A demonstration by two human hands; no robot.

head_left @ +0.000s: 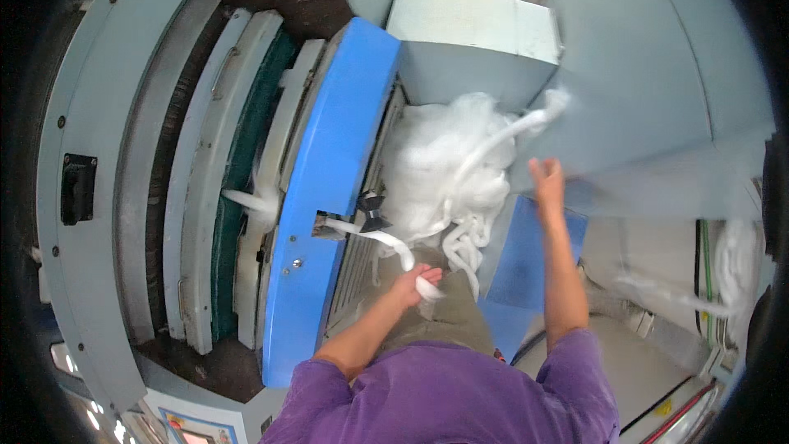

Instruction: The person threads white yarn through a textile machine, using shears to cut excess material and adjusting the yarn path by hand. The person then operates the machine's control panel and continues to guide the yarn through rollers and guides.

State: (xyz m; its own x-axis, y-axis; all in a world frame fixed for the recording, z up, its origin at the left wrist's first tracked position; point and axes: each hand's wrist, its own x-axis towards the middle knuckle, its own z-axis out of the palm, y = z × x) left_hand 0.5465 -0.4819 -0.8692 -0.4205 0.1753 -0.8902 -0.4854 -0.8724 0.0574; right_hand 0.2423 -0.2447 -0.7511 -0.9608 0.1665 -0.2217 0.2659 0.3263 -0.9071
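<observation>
A thick white cotton sliver (pixel 386 238) comes out of the square opening in a blue panel (pixel 349 148) and runs down to my left hand (pixel 412 286). That hand is closed loosely around it, with a short frayed end (pixel 428 289) hanging from its fingers. My right hand (pixel 548 181) is raised further right, fingers apart, and I see nothing in it. Beyond it, another loose length of sliver (pixel 509 130) stretches over the big white fibre heap (pixel 444 156), its far end blurred by motion. Several looped strands (pixel 464 247) hang at the heap's near edge.
Left of the blue panel is an open machine housing with upright grey plates (pixel 234 156) and a tuft of fibre (pixel 259 201). A grey box (pixel 472 41) stands behind the heap, and a grey wall (pixel 633 74) rises on the right. More sliver (pixel 734 263) hangs far right near cables.
</observation>
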